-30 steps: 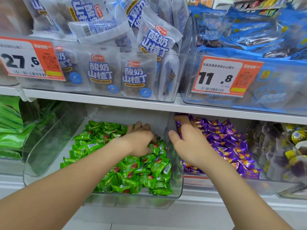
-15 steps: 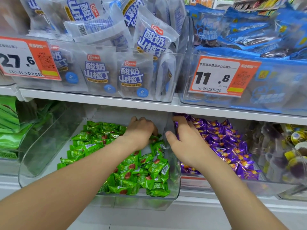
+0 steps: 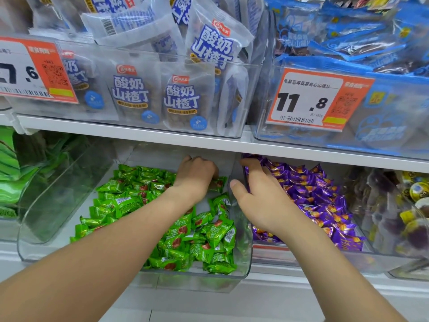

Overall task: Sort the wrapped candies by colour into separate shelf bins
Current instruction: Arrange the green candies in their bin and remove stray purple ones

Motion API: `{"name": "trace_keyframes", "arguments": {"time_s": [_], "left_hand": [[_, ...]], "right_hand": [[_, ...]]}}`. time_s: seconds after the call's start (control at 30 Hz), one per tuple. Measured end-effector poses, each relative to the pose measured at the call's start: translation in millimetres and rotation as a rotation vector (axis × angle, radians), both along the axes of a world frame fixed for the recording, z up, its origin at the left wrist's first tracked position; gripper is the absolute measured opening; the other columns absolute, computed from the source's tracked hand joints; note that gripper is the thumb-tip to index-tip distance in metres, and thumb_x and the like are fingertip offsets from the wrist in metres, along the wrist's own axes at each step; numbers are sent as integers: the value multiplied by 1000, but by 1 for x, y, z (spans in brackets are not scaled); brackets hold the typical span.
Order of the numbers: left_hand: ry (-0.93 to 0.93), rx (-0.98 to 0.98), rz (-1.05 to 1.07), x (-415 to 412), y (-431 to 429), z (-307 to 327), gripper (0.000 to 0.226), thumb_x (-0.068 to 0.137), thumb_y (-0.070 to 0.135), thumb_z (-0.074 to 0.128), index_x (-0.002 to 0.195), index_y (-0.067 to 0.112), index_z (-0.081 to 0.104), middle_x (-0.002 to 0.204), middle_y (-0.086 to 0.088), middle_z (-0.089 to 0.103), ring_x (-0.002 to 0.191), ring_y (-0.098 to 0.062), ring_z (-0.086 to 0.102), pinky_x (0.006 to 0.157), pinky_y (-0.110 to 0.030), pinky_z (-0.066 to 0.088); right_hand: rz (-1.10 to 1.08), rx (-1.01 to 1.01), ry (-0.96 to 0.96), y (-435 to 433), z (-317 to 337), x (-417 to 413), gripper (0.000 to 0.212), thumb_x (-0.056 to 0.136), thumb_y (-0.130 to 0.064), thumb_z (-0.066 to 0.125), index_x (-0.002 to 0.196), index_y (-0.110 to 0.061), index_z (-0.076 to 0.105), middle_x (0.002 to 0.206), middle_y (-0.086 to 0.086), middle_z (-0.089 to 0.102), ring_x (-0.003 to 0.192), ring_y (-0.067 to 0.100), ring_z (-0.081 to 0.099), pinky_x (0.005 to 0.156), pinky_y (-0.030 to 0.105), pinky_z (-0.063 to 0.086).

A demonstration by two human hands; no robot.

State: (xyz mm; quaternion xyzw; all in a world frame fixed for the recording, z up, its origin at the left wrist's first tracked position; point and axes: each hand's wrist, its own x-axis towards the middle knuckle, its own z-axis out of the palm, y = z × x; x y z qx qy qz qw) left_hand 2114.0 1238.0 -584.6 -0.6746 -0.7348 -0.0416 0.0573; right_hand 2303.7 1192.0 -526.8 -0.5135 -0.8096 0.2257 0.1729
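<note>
Green candies (image 3: 130, 203) around left hand (image 3: 197, 175); right hand (image 3: 260, 198) rests on purple candies (image 3: 313, 191)

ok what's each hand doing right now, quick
Left hand: curled over green candies, grip cannot be told.
Right hand: open, resting on purple candies.

Fingertips of the left hand (image 3: 195, 175) are hidden.

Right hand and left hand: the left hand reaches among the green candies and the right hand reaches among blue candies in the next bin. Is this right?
Not quite. In the head view the right hand reaches among purple candies, not blue ones. The rest is correct: the left hand reaches among the green candies in the next bin.
</note>
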Motion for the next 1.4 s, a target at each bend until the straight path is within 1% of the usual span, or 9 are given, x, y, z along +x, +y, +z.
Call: {"name": "trace_keyframes", "arguments": {"time_s": [0.27, 0.4, 0.47, 0.53, 0.63, 1.07, 1.17, 1.27, 1.4], "left_hand": [[-72, 20, -63, -6, -7, 9, 26, 90, 43, 76, 114, 34, 70, 119, 0, 71, 117, -27, 62, 102, -35, 39], [-353, -23, -116, -6, -19, 12, 13, 85, 31, 81, 92, 36, 72, 99, 9, 74, 101, -19, 70, 89, -27, 53], [-429, -165, -203, -4, -27, 9, 21, 85, 34, 83, 105, 32, 76, 105, 7, 75, 102, -16, 70, 91, -25, 53], [-406, -243, -246, 0, -33, 5, 34, 87, 36, 82, 119, 28, 74, 113, 3, 74, 106, -17, 66, 90, -23, 49], [-395, -198, -270, 0, -35, 1, 27, 82, 30, 87, 107, 34, 79, 112, 6, 71, 108, -16, 60, 85, -21, 40], [-434, -7, -285, -19, -71, 47, 7, 92, 29, 77, 97, 32, 73, 94, 14, 73, 96, -9, 67, 92, -33, 54], [-578, 16, -281, -23, -90, 57, 7, 94, 31, 76, 99, 29, 72, 92, 13, 76, 83, -2, 72, 82, -29, 58], [-804, -72, -227, -21, -109, 54, 8, 96, 30, 74, 100, 24, 72, 71, 4, 73, 52, -5, 62, 54, -20, 51], [-1362, -219, -133, -18, -118, 46, 13, 99, 9, 68, 110, 1, 69, 97, -15, 75, 91, -24, 78, 89, -35, 63]], "right_hand": [[13, 56, 45, -4, 6, 3, 28, 108, -29, 46, 133, -16, 48, 94, 4, 53, 110, 35, 53, 72, 33, 24], [-47, 45, 91, -8, 6, 9, 27, 107, -28, 45, 128, -14, 55, 93, 12, 64, 98, 35, 58, 72, 36, 36], [-118, 35, 97, -10, 5, 14, 23, 103, -26, 47, 115, -14, 62, 84, 12, 66, 91, 36, 59, 73, 40, 45], [-149, 13, 116, -11, 5, 18, 21, 100, -24, 47, 105, -15, 66, 77, 11, 65, 88, 37, 60, 74, 42, 50], [-163, -2, 139, -13, 7, 22, 20, 98, -22, 48, 102, -20, 68, 71, 4, 61, 89, 38, 61, 70, 38, 47], [-167, 38, 158, -20, 14, 20, 19, 94, -22, 55, 84, -23, 70, 64, -3, 66, 77, 22, 64, 70, 33, 51], [-118, 125, 165, -26, 17, 17, 9, 84, -29, 68, 91, -25, 70, 69, -8, 68, 80, 11, 64, 77, 30, 53], [153, 239, 90, -32, 19, 11, 46, 74, -38, 72, 119, -36, 69, 99, -15, 67, 96, 9, 61, 92, 32, 50], [291, 237, 39, -30, 17, 6, 33, 76, -41, 86, 107, -44, 76, 93, -14, 64, 90, 8, 60, 87, 37, 51]]}}
